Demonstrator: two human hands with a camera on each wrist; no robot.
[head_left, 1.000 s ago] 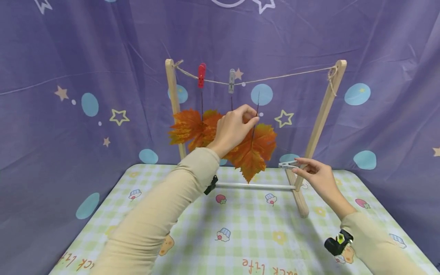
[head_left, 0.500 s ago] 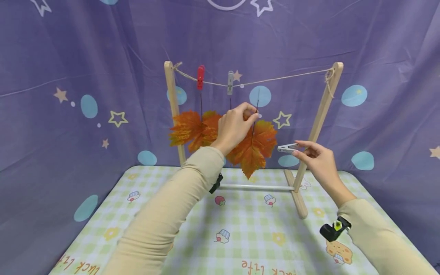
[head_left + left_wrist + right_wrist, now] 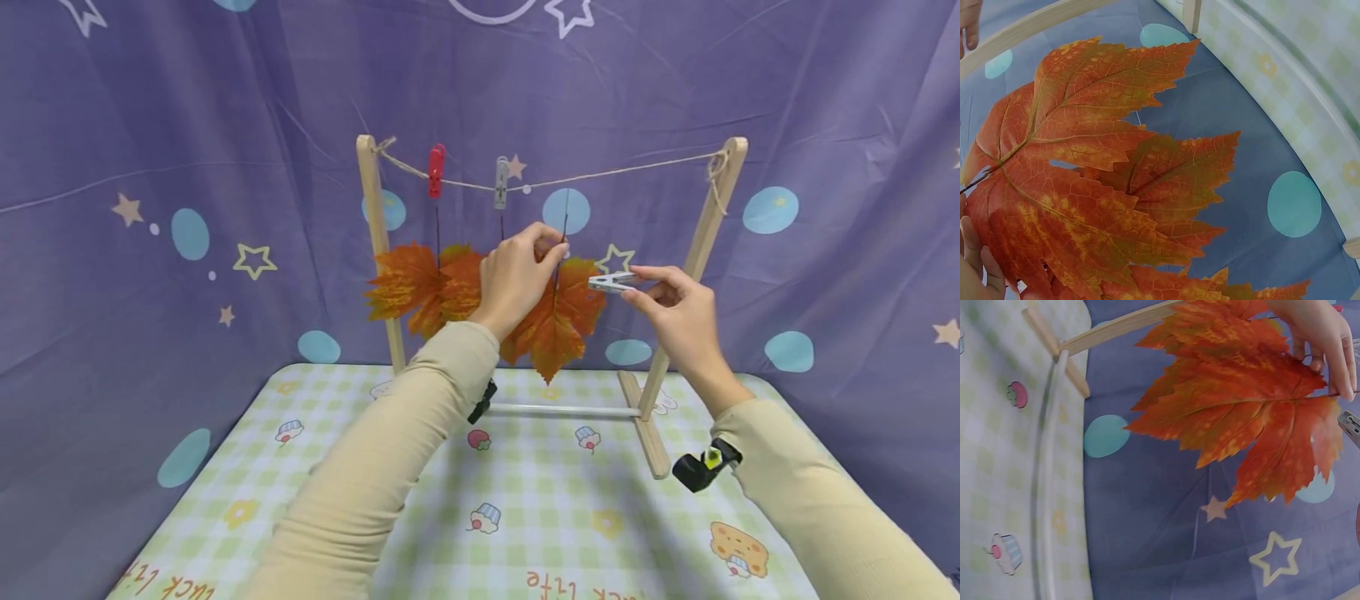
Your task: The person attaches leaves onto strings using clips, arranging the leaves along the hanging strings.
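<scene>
My left hand (image 3: 520,271) pinches the dark stem of an orange maple leaf (image 3: 558,321) between thumb and fingers. The leaf hangs below that hand, and the stem's upper end points up just beneath the string (image 3: 600,174). Beside it on the right, my right hand (image 3: 678,312) pinches the splayed handles of a grey clothespin (image 3: 611,282), whose clipping end faces left toward the leaf. In the right wrist view the clothespin (image 3: 1350,425) shows at the right edge, near the stem. The left wrist view is filled mostly by the leaf (image 3: 1066,144).
A red clothespin (image 3: 437,171) and another grey clothespin (image 3: 501,182) sit on the string, with leaf stems below them. More orange leaves (image 3: 412,279) hang at left, partly behind my left hand. Wooden posts (image 3: 705,242) and a white bar (image 3: 562,409) frame the rack on a checkered tablecloth.
My right hand has risen and moved left with the grey clothespin, closer to the leaf. The left hand stays almost in place, still holding the stem.
</scene>
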